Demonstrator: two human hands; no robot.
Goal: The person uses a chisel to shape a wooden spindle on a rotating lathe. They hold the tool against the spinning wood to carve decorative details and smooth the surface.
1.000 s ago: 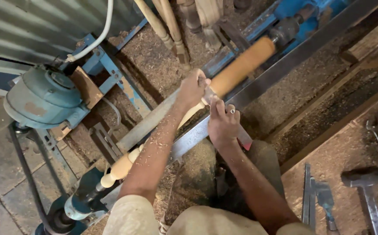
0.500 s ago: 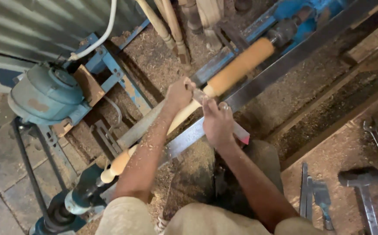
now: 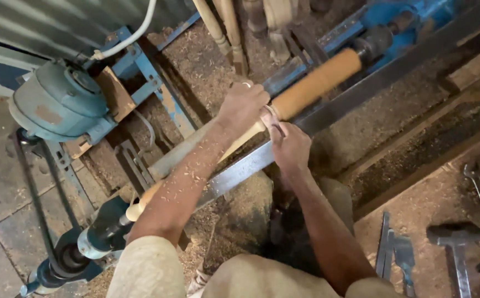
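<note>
Against the earlier frames, both hands sit a little higher along the wooden spindle [image 3: 312, 85] mounted in the lathe, so the cut seems to be creeping toward its thicker brown end. The left hand [image 3: 244, 105] is closed over the spindle's pale turned part; the right hand [image 3: 288, 146], just below the spindle, grips a thin tool pressed to it. No packages, labels or signs show around the spindle; a blue-green motor [image 3: 57, 102] sits well left of it

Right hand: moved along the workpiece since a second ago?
No clear shift. The right hand sits at the same spot, where the pale turned section meets the brown workpiece, against the steel rail.
</note>
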